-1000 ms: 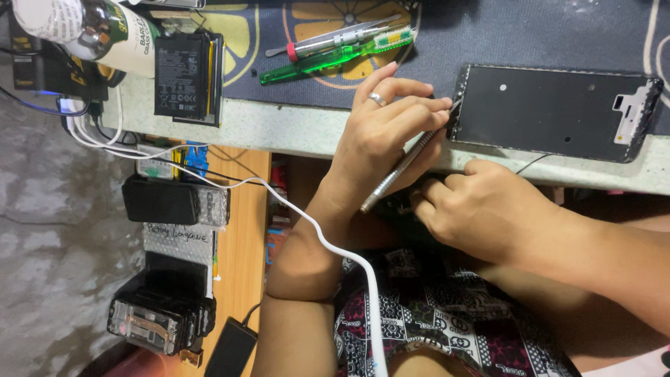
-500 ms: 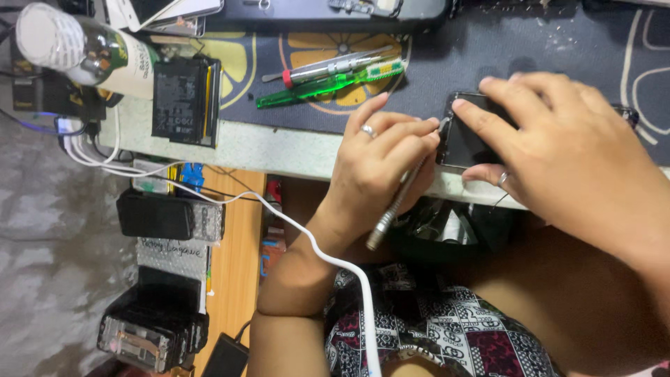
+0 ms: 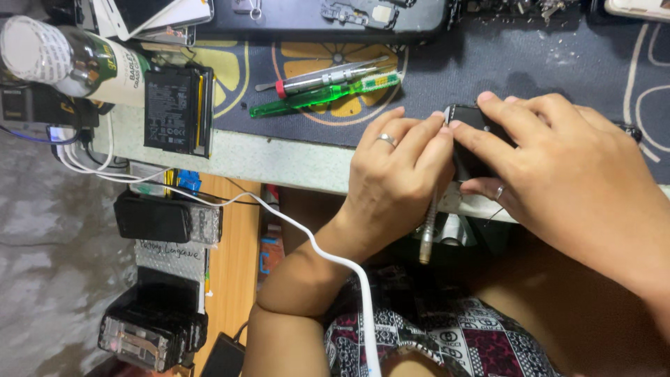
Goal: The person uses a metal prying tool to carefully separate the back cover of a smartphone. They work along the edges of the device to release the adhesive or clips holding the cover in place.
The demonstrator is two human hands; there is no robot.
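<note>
At table edge, both hands (image 3: pixel 401 174) crowd phone frame (image 3: pixel 469 139).

Left hand (image 3: pixel 401 174) curled, fingertips meeting the spread right hand (image 3: pixel 558 167), seemingly both gripping

Both hands (image 3: pixel 488 164) on a dark phone frame (image 3: pixel 469 143), slim tool (image 3: pixel 427 230) in left.
</note>
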